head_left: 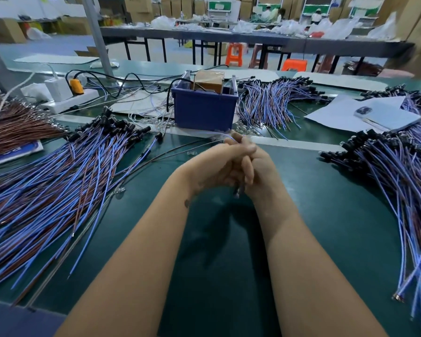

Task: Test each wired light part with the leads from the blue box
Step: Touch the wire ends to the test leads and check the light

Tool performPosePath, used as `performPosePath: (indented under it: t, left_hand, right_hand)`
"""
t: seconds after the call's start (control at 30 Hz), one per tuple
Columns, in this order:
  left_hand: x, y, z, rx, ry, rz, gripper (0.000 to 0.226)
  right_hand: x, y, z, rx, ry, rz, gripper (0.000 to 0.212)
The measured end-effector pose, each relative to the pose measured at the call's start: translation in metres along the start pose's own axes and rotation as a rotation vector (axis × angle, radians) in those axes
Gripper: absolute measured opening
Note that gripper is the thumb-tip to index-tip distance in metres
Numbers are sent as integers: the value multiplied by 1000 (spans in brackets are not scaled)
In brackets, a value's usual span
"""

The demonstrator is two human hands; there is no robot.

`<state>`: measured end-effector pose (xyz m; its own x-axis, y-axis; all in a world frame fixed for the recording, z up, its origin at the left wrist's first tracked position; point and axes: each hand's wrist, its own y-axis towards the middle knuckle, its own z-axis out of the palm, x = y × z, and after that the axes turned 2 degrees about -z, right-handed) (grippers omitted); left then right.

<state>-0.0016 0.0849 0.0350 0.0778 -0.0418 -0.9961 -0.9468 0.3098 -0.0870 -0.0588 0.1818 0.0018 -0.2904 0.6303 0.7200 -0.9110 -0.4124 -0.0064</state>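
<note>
**One part in hand, heaps either side**

Which heap (58,171) is tested I cannot tell. Left hand (214,164) and right hand (255,166) together pinch one wired light part (237,190), just before the blue box (204,108). Another heap (399,171) lies right. Green bench (314,203); cartons behind.

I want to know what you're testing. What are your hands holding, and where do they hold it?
Both hands pinch one wired light part together. The fingers grip its thin wire, and its dark end pokes out below the palms. Exactly which hand grips where is hidden.
</note>
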Motion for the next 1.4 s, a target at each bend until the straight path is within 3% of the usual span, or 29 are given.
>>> performPosePath:
  t: [0.1,0.2,0.27,0.37,0.5,0.57,0.77,0.9,1.0,1.13,1.4]
  left_hand:
    - [16,-2,-14,-82,64,-80,46]
    - [33,2,-23,-469,-209,89,46]
    - [38,6,-25,-590,-309,160,35]
    - [44,10,-25,-621,-329,260,28]
    - [48,8,-31,-759,-259,299,22]
    - [50,7,-36,-826,-173,291,19]
    - [46,5,-35,-745,-251,331,10]
    - [36,0,-29,-595,-494,374,12]
    - [37,-3,-26,-465,-452,316,14]
    - [43,2,-26,-584,-260,189,12]
    - [53,5,-45,-957,-16,190,6]
  right_hand:
    - [3,1,-1,-6,134,-33,19]
    - [7,-3,-2,59,251,13,15]
    - [8,-5,-1,99,181,52,18]
    - [-2,-6,6,96,-191,6,18]
    - [-22,-4,9,-15,-863,-259,21]
    - [-27,-4,9,1,-1019,-306,21]
    - [-26,-7,9,116,-975,-290,11]
    - [-20,-5,10,4,-672,-282,28]
    - [-18,-1,9,-41,-626,-321,28]
    - [-22,3,9,-139,-692,-400,22]
    - [-21,9,0,-269,-882,-476,17]
